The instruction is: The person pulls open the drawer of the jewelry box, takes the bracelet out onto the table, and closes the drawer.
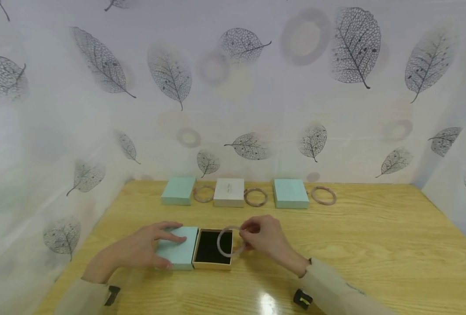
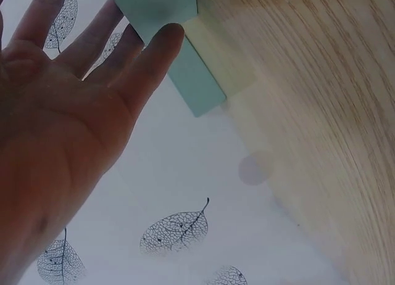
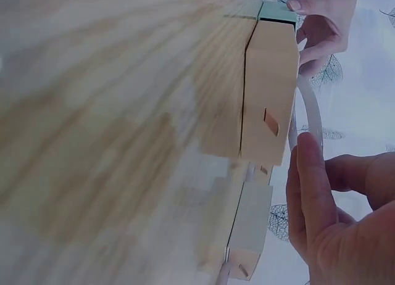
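My right hand (image 1: 266, 238) pinches a pale pinkish bangle (image 1: 219, 247) between thumb and fingers at its right side. The ring stands over the right part of an open box (image 1: 212, 266) with a black lining. In the right wrist view, the bangle (image 3: 311, 103) shows beside the box's tan side wall (image 3: 266, 94). My left hand (image 1: 138, 247) rests on a mint-coloured lid or box (image 1: 183, 253) just left of the open box, fingers extended over its top and thumb at its near left corner. In the left wrist view, the thumb (image 2: 151, 66) touches the mint piece (image 2: 197, 84).
Along the table's back stand a mint box (image 1: 179, 190), a white box (image 1: 229, 192) and another mint box (image 1: 290, 192). To the right of each lies a bangle: left (image 1: 204, 201), middle (image 1: 256, 205) and right (image 1: 323, 204). Leaf-patterned sheeting (image 1: 256, 109) rises behind.
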The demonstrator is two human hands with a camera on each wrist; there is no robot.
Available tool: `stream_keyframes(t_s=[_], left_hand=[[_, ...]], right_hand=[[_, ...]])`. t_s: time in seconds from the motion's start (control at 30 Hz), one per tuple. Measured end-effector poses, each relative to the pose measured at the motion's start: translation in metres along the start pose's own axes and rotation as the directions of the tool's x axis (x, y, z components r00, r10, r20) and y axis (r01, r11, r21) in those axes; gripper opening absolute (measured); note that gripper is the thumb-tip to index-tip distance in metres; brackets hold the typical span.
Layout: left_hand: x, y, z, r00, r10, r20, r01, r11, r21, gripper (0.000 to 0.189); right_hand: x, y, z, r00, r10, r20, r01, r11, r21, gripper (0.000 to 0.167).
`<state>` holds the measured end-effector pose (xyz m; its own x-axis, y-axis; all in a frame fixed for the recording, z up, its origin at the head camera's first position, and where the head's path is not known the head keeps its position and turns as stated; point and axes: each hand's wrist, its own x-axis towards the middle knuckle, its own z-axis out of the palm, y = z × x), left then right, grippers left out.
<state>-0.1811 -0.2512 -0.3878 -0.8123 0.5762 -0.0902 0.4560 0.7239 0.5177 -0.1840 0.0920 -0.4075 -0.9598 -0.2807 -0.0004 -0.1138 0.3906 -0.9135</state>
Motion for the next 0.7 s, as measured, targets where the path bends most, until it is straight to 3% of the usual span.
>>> stream_keyframes(t_s=[0.2,0.5,0.7], left_hand=[[-0.002,-0.003,0.001,1.0,-0.022,0.011,0.022,0.999,-0.025,0.062],[-0.002,-0.006,0.003,1.0,0.0,0.007,0.0,1.0,-0.023,0.061],[-0.003,-0.004,0.002,1.0,-0.001,0.009,0.001,1.0,-0.013,0.06]], right_hand=[[-0.007,0.004,-0.009,0.999,0.035,-0.021,-0.035,0.999,0.014,0.014],[-0.015,0.011,-0.018,0.998,0.054,-0.038,-0.054,0.999,0.006,0.013],[-0.018,0.016,-0.025,0.992,0.107,-0.062,-0.108,0.994,-0.003,0.012]])
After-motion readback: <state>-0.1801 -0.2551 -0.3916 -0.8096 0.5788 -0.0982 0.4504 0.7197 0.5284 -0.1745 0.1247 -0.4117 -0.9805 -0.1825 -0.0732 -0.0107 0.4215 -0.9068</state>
